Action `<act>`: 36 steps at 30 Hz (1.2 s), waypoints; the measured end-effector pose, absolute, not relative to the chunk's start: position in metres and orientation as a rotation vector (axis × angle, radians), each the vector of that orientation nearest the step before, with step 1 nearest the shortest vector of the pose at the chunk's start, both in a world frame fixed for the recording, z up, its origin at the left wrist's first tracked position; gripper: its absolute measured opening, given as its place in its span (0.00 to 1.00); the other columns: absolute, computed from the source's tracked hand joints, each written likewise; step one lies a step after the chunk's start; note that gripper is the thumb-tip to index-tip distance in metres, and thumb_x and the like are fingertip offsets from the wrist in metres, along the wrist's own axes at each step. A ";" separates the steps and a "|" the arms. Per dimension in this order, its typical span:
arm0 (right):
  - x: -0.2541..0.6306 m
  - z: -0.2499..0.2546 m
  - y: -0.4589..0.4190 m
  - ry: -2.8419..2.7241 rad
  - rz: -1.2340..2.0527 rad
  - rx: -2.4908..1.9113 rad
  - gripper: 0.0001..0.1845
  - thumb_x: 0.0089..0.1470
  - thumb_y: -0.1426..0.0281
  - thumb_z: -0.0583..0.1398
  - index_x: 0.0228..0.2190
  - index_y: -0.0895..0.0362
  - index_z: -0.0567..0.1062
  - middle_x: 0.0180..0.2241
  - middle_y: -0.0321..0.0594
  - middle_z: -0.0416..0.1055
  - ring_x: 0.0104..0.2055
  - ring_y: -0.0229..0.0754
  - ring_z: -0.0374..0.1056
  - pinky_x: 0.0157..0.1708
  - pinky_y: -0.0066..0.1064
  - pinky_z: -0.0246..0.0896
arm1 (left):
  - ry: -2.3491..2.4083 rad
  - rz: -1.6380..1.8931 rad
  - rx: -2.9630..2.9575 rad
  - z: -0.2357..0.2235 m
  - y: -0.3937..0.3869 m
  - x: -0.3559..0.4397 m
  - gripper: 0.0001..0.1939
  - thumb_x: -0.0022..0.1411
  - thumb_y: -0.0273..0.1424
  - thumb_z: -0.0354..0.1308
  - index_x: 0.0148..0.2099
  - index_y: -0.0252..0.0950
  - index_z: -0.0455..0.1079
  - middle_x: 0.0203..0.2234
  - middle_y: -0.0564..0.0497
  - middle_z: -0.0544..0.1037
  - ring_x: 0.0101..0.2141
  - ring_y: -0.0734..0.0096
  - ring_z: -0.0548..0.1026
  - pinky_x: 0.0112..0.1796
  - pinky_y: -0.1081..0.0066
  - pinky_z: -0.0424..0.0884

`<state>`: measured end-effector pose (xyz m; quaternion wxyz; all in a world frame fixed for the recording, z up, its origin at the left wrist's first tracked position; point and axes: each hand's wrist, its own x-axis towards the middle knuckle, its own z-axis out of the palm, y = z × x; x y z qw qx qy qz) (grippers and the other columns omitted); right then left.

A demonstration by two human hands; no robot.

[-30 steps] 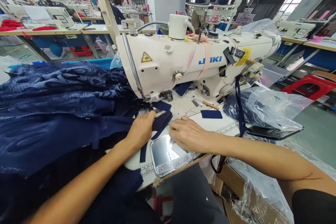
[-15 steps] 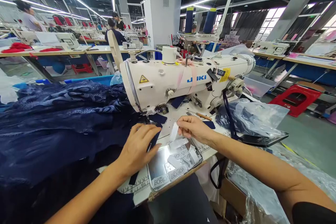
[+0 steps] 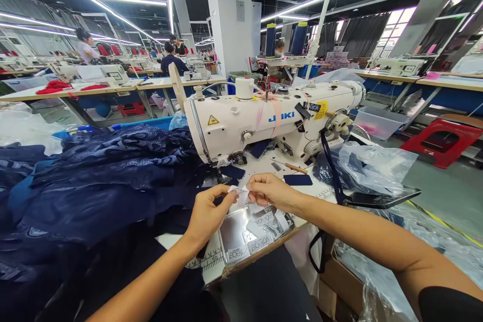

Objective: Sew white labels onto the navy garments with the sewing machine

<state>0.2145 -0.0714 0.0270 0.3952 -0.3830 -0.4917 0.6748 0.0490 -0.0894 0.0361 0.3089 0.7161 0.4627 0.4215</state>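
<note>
Between both hands, above a metal tray, is a small white label. My left hand pinches its left end between thumb and fingers. The other end is pinched by my right hand. Loose white labels printed "valege" lie in the tray below. Just behind the hands stands a white JUKI sewing machine, its needle area left of and beyond my fingers. Dark navy fabric pieces rest on the machine bed nearby.
Heaped navy patterned fabric covers the left side. A wooden-handled tool and a navy rectangle lie right of the hands. Farther right are clear plastic bags, a dark tray and a red stool. Several people work behind.
My left hand has moved right from the navy fabric and now grips the label's other end. The right hand stays near the tray with the label. The view has shifted slightly.
</note>
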 end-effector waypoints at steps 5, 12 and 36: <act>0.214 0.022 -0.069 -1.296 1.770 -0.944 0.08 0.41 0.69 0.58 0.18 0.60 0.64 0.13 0.31 0.66 0.10 0.25 0.51 0.11 0.20 0.37 | 1.126 1.063 1.422 0.036 -0.086 0.050 0.11 0.48 0.36 0.57 0.22 0.34 0.71 0.17 0.51 0.74 0.23 0.71 0.70 0.33 0.71 0.65; 0.211 0.021 -0.068 -1.312 1.749 -0.973 0.10 0.43 0.66 0.58 0.19 0.59 0.64 0.14 0.32 0.66 0.10 0.26 0.51 0.12 0.21 0.41 | 1.087 1.046 1.256 0.034 -0.086 0.048 0.11 0.47 0.36 0.58 0.22 0.33 0.70 0.18 0.50 0.74 0.23 0.72 0.70 0.35 0.70 0.65; 0.258 0.004 -0.036 -1.663 0.834 -1.193 0.07 0.45 0.68 0.55 0.20 0.57 0.64 0.17 0.32 0.64 0.16 0.33 0.58 0.19 0.27 0.53 | 1.775 0.086 2.779 0.035 -0.043 0.017 0.11 0.58 0.28 0.45 0.30 0.31 0.68 0.29 0.40 0.75 0.34 0.56 0.73 0.34 0.63 0.63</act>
